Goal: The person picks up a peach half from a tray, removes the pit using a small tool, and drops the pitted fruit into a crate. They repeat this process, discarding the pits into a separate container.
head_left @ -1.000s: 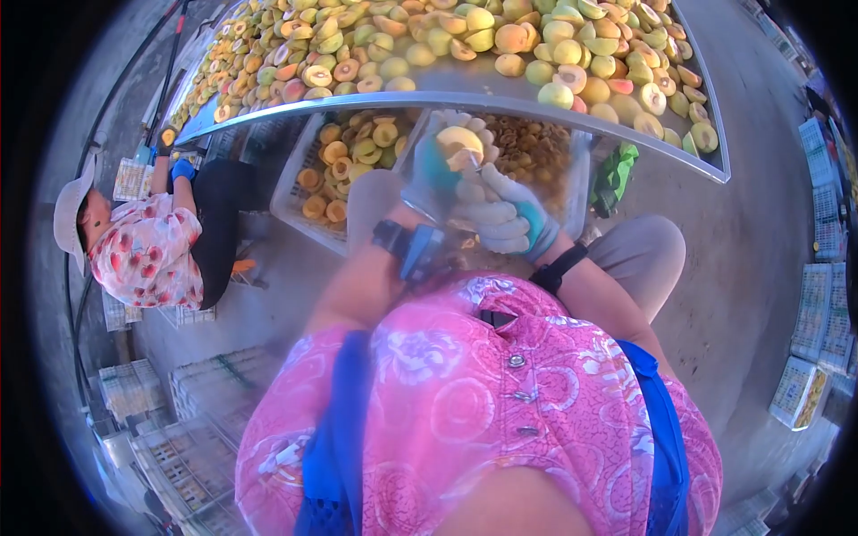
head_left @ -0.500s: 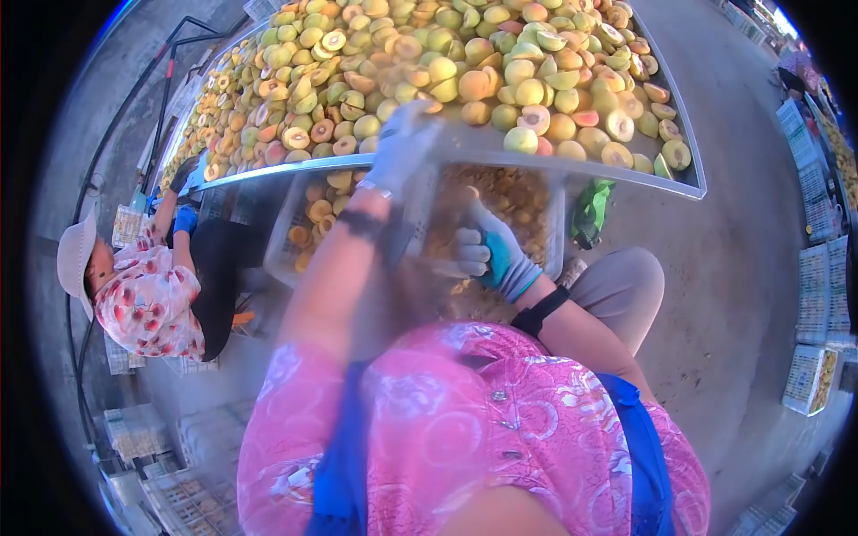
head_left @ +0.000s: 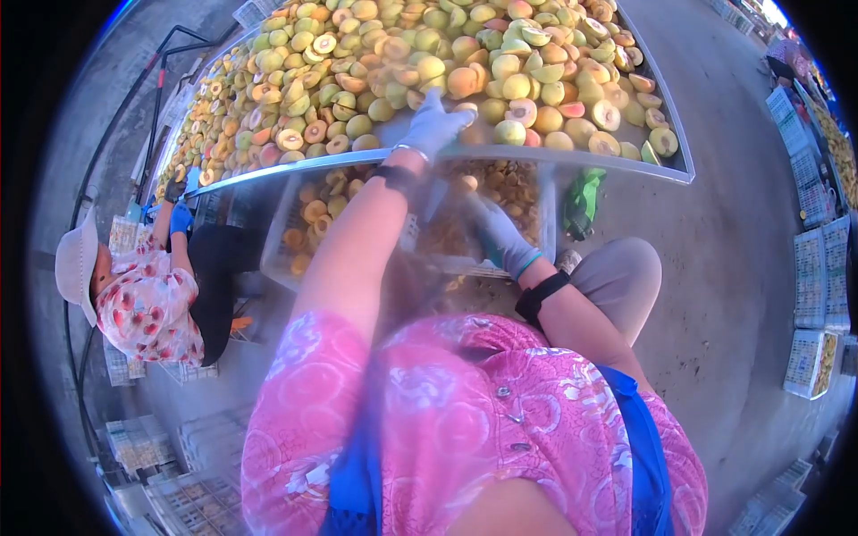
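Note:
My left hand (head_left: 433, 125), in a pale glove, reaches over the near edge of a metal-rimmed table (head_left: 357, 159). Its thumb and fingers are spread among whole and halved stone fruit (head_left: 462, 82), yellow-green to orange, like peaches or apricots. A yellow fruit (head_left: 431, 69) lies just beyond the fingertips. Lower down, my right hand (head_left: 502, 239), in a grey and teal glove, is over a crate (head_left: 547, 210) of brownish pieces below the table edge. Motion smears its fingers. A small orange-brown shape (head_left: 468, 183) shows near their tips; I cannot tell what it is.
A second crate (head_left: 279, 241) with orange fruit halves stands under the table on the left. A green bag (head_left: 585, 201) hangs or lies right of the crates. Another person (head_left: 143, 304) in a hat sits at left. Stacked crates (head_left: 809, 277) line the right side.
My left hand has moved right along the table's near edge, its fingers now spread in clearer view. My right hand, earlier curled with the thumb up, has turned and its fingers are blurred.

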Demonstrator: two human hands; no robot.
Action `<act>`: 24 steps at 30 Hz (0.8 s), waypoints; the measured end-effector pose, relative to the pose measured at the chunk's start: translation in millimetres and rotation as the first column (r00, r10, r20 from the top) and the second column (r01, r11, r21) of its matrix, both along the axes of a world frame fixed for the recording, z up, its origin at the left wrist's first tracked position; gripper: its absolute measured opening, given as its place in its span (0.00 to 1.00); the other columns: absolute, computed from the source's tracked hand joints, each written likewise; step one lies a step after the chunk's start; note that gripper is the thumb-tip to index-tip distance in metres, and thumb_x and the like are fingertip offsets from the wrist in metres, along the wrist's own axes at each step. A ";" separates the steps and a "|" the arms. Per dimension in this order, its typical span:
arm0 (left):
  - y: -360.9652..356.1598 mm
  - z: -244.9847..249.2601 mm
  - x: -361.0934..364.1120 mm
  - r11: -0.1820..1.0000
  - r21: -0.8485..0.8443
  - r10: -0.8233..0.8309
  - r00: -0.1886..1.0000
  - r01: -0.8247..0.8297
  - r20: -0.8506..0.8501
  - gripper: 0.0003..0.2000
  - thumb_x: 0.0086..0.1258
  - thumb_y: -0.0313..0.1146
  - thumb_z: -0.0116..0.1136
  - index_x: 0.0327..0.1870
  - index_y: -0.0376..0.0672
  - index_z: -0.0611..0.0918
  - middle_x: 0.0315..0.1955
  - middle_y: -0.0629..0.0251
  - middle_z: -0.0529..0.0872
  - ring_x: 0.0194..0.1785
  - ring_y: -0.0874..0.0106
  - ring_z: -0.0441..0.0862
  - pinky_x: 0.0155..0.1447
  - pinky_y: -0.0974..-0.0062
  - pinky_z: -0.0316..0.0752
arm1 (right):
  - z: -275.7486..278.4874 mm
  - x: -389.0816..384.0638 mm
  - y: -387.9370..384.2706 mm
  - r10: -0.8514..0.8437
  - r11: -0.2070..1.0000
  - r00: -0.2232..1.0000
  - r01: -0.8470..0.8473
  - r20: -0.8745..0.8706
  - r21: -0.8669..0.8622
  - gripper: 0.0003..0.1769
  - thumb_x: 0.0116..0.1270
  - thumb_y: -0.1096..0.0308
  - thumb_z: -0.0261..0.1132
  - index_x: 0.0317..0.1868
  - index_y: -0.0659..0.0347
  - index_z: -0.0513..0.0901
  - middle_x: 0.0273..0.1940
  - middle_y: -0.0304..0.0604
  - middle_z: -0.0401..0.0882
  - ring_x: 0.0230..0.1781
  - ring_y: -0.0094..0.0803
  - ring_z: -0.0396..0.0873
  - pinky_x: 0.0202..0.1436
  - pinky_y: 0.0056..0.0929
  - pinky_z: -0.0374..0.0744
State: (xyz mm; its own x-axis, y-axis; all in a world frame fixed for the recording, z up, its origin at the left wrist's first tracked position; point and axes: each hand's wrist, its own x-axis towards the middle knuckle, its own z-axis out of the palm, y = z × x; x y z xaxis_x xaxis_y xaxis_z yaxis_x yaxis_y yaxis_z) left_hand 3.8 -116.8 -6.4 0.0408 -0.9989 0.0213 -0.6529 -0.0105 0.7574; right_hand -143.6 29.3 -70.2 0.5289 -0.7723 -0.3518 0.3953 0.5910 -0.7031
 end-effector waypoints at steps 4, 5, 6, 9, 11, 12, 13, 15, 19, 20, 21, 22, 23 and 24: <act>33.9 0.9 18.7 0.982 -0.040 -0.088 0.262 0.184 -0.961 0.29 0.62 0.35 0.57 0.67 0.39 0.70 0.54 0.58 0.78 0.57 0.62 0.78 0.60 0.58 0.78 | -3.3 -8.0 2.8 -0.096 0.975 0.912 0.005 -0.398 -0.223 0.18 0.73 0.48 0.55 0.40 0.56 0.74 0.23 0.34 0.70 0.17 0.26 0.69 0.17 0.25 0.68; 45.2 3.8 21.8 0.980 -0.051 -0.074 0.112 0.194 -0.991 0.25 0.63 0.31 0.52 0.64 0.41 0.74 0.53 0.58 0.78 0.57 0.60 0.77 0.64 0.52 0.75 | -13.6 -9.9 2.1 -0.130 0.965 0.879 0.007 -0.458 -0.261 0.17 0.74 0.51 0.55 0.39 0.57 0.75 0.24 0.36 0.72 0.18 0.27 0.72 0.18 0.26 0.71; 58.4 6.8 22.0 0.981 -0.053 -0.075 0.107 0.188 -0.991 0.25 0.63 0.31 0.52 0.64 0.41 0.74 0.53 0.58 0.78 0.57 0.60 0.77 0.64 0.52 0.75 | -43.4 -11.3 -3.4 -0.126 0.965 0.877 0.000 -0.463 -0.262 0.17 0.74 0.51 0.55 0.39 0.57 0.75 0.24 0.36 0.72 0.18 0.27 0.72 0.18 0.26 0.71; 90.5 5.3 20.5 0.991 -0.078 -0.061 -0.157 0.104 -0.986 0.23 0.65 0.31 0.51 0.64 0.39 0.74 0.54 0.58 0.78 0.58 0.61 0.76 0.67 0.51 0.71 | -111.0 -27.2 -11.5 -0.325 -0.057 0.343 -0.937 -0.881 -0.343 0.16 0.72 0.61 0.50 0.41 0.60 0.83 0.37 0.55 0.83 0.35 0.47 0.84 0.40 0.42 0.80; 100.0 -1.0 24.0 0.990 -0.078 -0.050 -0.236 0.114 -0.971 0.22 0.67 0.33 0.51 0.63 0.39 0.74 0.54 0.58 0.79 0.58 0.61 0.76 0.67 0.51 0.71 | -103.6 -20.3 0.6 -0.276 0.106 0.342 -0.918 -0.898 -0.382 0.17 0.72 0.60 0.50 0.40 0.60 0.83 0.39 0.54 0.84 0.38 0.47 0.84 0.42 0.43 0.80; 105.5 -0.2 23.8 0.989 -0.084 -0.042 -0.312 0.122 -0.949 0.22 0.69 0.35 0.51 0.63 0.39 0.74 0.54 0.58 0.79 0.58 0.61 0.76 0.66 0.52 0.71 | -91.7 -17.5 5.1 -0.230 0.267 0.348 -0.875 -0.909 -0.403 0.18 0.73 0.59 0.49 0.39 0.60 0.84 0.42 0.53 0.85 0.41 0.48 0.84 0.45 0.44 0.80; 111.8 -0.2 23.4 0.996 -0.006 0.021 -0.296 0.089 -0.955 0.20 0.72 0.39 0.51 0.62 0.40 0.75 0.54 0.59 0.79 0.58 0.62 0.77 0.65 0.54 0.72 | -79.3 -19.6 8.1 -0.225 0.260 0.343 -0.881 -0.912 -0.396 0.18 0.73 0.59 0.49 0.39 0.60 0.84 0.42 0.53 0.85 0.41 0.48 0.84 0.45 0.44 0.80; 122.1 -2.7 24.7 0.998 -0.021 -0.002 -0.280 0.064 -0.960 0.22 0.71 0.39 0.51 0.63 0.38 0.74 0.57 0.57 0.79 0.60 0.60 0.76 0.66 0.53 0.71 | -55.7 -29.3 11.4 -0.204 0.010 0.345 -0.935 -0.916 -0.354 0.16 0.72 0.61 0.50 0.43 0.60 0.83 0.38 0.54 0.84 0.40 0.50 0.84 0.45 0.43 0.80; 133.8 -4.3 37.5 0.994 -0.078 -0.055 -0.255 0.080 -0.965 0.24 0.72 0.41 0.51 0.64 0.37 0.73 0.60 0.55 0.79 0.62 0.60 0.76 0.67 0.53 0.70 | -71.4 -22.5 -1.2 -0.406 -0.157 0.301 -0.953 -0.863 -0.259 0.14 0.70 0.64 0.53 0.50 0.58 0.80 0.35 0.54 0.83 0.40 0.48 0.83 0.46 0.41 0.80; 136.1 -6.2 39.4 0.994 -0.078 -0.056 -0.263 0.072 -0.963 0.24 0.72 0.41 0.51 0.64 0.37 0.73 0.60 0.55 0.79 0.62 0.60 0.76 0.67 0.53 0.70 | -37.6 -13.2 1.1 -0.151 0.267 0.504 -0.808 -0.850 -0.526 0.15 0.72 0.60 0.53 0.52 0.57 0.78 0.33 0.49 0.80 0.33 0.41 0.80 0.38 0.35 0.77; 138.5 -7.7 41.3 0.996 -0.064 -0.044 -0.268 0.065 -0.962 0.22 0.73 0.41 0.51 0.63 0.39 0.74 0.56 0.56 0.80 0.58 0.63 0.78 0.62 0.56 0.73 | 2.1 -3.3 5.5 0.000 0.688 0.733 -0.494 -0.680 -0.532 0.17 0.75 0.56 0.53 0.54 0.57 0.76 0.31 0.43 0.78 0.26 0.33 0.77 0.30 0.30 0.75; 139.9 -8.4 42.5 0.997 -0.050 -0.031 -0.271 0.063 -0.962 0.20 0.73 0.41 0.52 0.61 0.40 0.75 0.52 0.58 0.81 0.55 0.67 0.79 0.58 0.59 0.77 | 32.6 0.7 9.3 -0.011 0.954 0.911 -0.113 -0.412 -0.276 0.19 0.77 0.52 0.53 0.57 0.56 0.75 0.28 0.37 0.75 0.20 0.26 0.73 0.22 0.24 0.72; 138.6 -13.5 43.0 0.997 -0.050 -0.030 -0.276 0.066 -0.961 0.20 0.73 0.41 0.52 0.61 0.40 0.75 0.52 0.58 0.81 0.55 0.67 0.79 0.58 0.59 0.77 | 54.6 -3.2 11.5 -0.014 0.955 0.909 -0.112 -0.416 -0.276 0.19 0.77 0.52 0.53 0.57 0.56 0.75 0.28 0.37 0.75 0.20 0.26 0.73 0.22 0.24 0.72; 136.7 -20.8 42.1 0.967 -0.253 -0.232 0.296 -0.032 -0.927 0.20 0.74 0.42 0.51 0.61 0.40 0.75 0.52 0.59 0.82 0.55 0.68 0.79 0.56 0.60 0.77 | 73.9 -9.4 13.6 0.173 0.963 0.961 -0.211 -0.215 -0.170 0.22 0.77 0.49 0.52 0.57 0.57 0.76 0.30 0.32 0.74 0.20 0.23 0.71 0.21 0.21 0.69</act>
State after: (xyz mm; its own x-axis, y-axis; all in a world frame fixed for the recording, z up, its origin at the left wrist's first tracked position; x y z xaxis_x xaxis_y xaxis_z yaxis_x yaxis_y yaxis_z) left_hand 45.9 19.9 -27.3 0.0646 -0.9732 0.2205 0.5303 0.2207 0.8186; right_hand -153.1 42.8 3.7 0.6088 -0.7255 -0.3209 0.1309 0.4908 -0.8614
